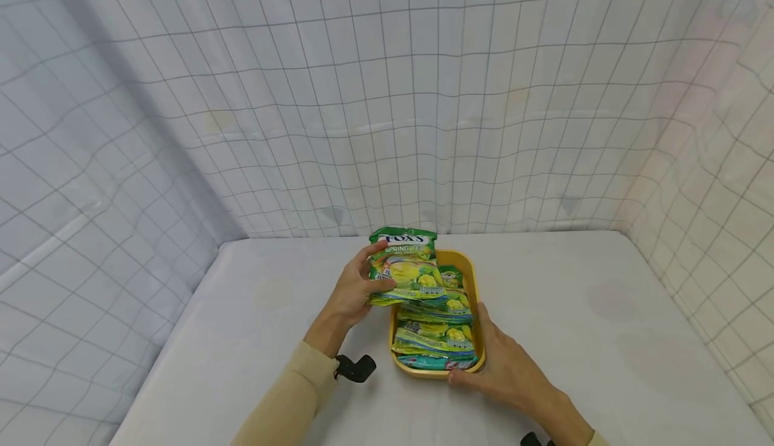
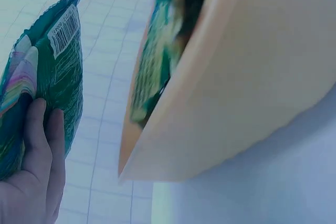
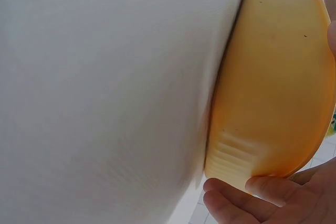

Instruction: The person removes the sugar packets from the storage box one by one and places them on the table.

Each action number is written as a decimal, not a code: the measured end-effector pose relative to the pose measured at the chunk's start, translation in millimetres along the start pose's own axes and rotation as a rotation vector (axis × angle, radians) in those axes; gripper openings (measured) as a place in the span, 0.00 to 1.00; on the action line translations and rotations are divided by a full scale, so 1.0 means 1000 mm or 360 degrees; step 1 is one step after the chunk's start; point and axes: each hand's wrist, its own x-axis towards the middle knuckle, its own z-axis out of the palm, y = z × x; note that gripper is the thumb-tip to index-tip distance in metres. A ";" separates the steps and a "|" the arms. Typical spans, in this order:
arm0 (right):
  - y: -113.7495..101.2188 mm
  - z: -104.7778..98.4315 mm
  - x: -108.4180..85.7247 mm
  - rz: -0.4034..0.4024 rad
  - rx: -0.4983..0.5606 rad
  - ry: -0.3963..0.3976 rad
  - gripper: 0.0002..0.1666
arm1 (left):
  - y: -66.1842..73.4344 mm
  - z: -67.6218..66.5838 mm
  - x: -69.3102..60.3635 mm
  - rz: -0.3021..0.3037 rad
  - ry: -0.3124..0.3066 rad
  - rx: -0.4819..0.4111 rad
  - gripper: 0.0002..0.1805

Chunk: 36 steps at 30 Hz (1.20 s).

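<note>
My left hand (image 1: 353,288) holds a green and yellow candy bag (image 1: 404,268) labelled Fox's Spring Tea, raised over the left far part of a yellow plastic basket (image 1: 473,278). The left wrist view shows the back of this bag (image 2: 65,72), with a barcode, and my fingers (image 2: 37,140) against it. At the basket's near right corner, my right hand (image 1: 510,365) grips it, thumb at the front and fingers along the right side. In the right wrist view, fingertips (image 3: 268,187) touch the basket wall (image 3: 273,87). More green candy bags (image 1: 432,337) lie inside in overlapping layers.
A teal packet (image 1: 432,362) lies at the basket's near end. The basket stands on a white table (image 1: 290,258). White sheeting with a grey grid (image 1: 387,117) encloses the back and both sides. A black wrist device (image 1: 357,368) sits on the left wrist.
</note>
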 end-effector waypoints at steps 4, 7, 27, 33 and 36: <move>-0.001 -0.001 -0.002 -0.0010 -0.0003 0.0006 0.83 | 0.009 -0.012 -0.001 0.0031 0.0005 -0.0053 0.46; -0.001 -0.001 -0.002 -0.0013 0.0005 0.0010 0.83 | 0.014 -0.020 -0.001 0.0045 0.0020 -0.0078 0.46; 0.000 -0.001 -0.001 -0.0018 0.0094 -0.0002 0.84 | 0.019 -0.079 -0.012 0.0099 0.0022 -0.0177 0.46; 0.001 -0.001 -0.001 -0.0012 0.0094 -0.0006 0.84 | 0.014 -0.090 -0.015 0.0092 0.0000 -0.0167 0.49; 0.001 -0.001 -0.001 -0.0013 0.0098 -0.0011 0.84 | 0.010 -0.096 -0.017 0.0068 0.0017 -0.0149 0.50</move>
